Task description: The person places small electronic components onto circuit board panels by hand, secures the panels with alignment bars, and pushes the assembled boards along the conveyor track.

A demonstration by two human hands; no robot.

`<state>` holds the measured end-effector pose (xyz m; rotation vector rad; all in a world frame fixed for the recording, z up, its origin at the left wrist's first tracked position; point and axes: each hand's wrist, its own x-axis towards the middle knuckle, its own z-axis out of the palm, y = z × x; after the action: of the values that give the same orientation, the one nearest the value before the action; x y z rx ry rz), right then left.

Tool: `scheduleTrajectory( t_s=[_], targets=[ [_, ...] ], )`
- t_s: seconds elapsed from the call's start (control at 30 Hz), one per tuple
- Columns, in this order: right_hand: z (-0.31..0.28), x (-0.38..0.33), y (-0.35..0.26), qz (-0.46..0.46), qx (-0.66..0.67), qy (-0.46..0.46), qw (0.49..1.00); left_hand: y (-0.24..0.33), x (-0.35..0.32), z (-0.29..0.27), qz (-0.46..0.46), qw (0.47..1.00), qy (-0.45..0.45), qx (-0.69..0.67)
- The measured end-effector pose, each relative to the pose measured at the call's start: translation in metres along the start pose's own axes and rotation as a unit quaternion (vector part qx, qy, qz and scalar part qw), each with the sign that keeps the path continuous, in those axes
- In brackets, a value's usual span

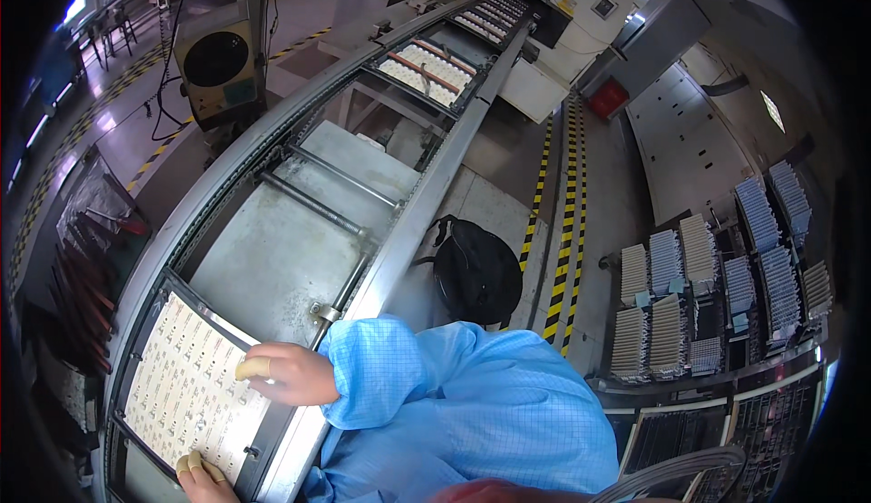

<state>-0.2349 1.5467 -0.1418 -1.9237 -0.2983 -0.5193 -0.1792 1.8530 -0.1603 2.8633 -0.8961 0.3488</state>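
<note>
Item: pale panel of small parts (186, 380), lying in dark carrier frame (272, 430) on conveyor rails (399, 231), lower left. Your right hand (290, 373): fingers curled loosely, resting on panel's right edge, gripping nothing. Your left hand (201, 478): capped fingertips pressing panel's near edge. Black bag (476, 272) on floor beside conveyor.

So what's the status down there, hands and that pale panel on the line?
Left hand fingertips on the pale panel's near edge. Right hand resting on its right frame, holding nothing. Conveyor rails ahead, more panels farther up; nothing in the way.
</note>
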Motion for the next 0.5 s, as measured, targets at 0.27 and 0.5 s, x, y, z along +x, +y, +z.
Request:
scheduleTrajectory(
  t_s=[0.27,0.5],
  targets=[
    [0.001,-0.003,-0.002,-0.010,-0.009,0.002,1.000,0.020,0.005,-0.022,-0.027,0.996,-0.077,-0.029],
    [0.012,-0.011,0.016,-0.013,-0.051,0.019,0.998,0.026,-0.008,-0.020,-0.100,0.990,-0.051,-0.087]
  ],
)
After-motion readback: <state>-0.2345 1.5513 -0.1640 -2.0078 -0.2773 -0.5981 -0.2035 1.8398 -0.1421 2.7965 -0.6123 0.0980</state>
